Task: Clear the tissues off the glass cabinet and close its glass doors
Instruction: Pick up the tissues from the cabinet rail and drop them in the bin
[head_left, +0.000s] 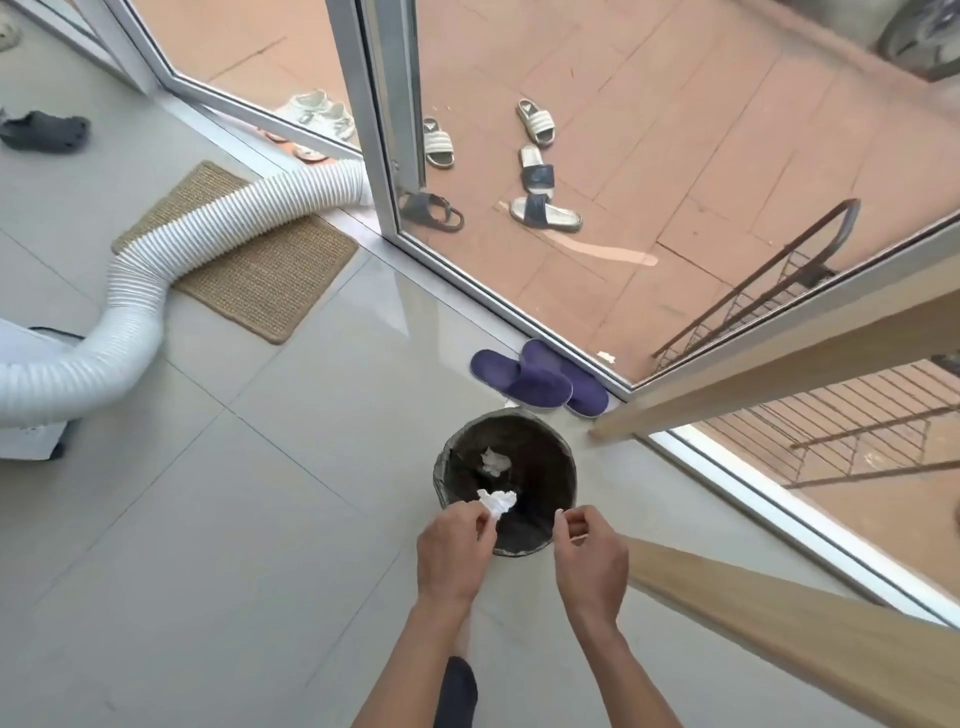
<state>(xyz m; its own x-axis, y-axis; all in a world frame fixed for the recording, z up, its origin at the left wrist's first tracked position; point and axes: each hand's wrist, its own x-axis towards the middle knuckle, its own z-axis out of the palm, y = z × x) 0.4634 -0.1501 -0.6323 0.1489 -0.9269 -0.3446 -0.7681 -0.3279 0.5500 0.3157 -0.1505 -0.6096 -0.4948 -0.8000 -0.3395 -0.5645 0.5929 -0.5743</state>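
A round dark waste bin stands on the pale tiled floor below me. One crumpled white tissue lies inside it. My left hand pinches a second crumpled white tissue over the bin's near rim. My right hand hovers beside it over the same rim, fingers curled together with nothing visible in them. The glass cabinet is not in view.
Purple slippers lie just beyond the bin by the glass door track. A wooden table edge runs at the right. A white ribbed hose crosses a woven mat at the left. Several sandals lie outside on the red tiles.
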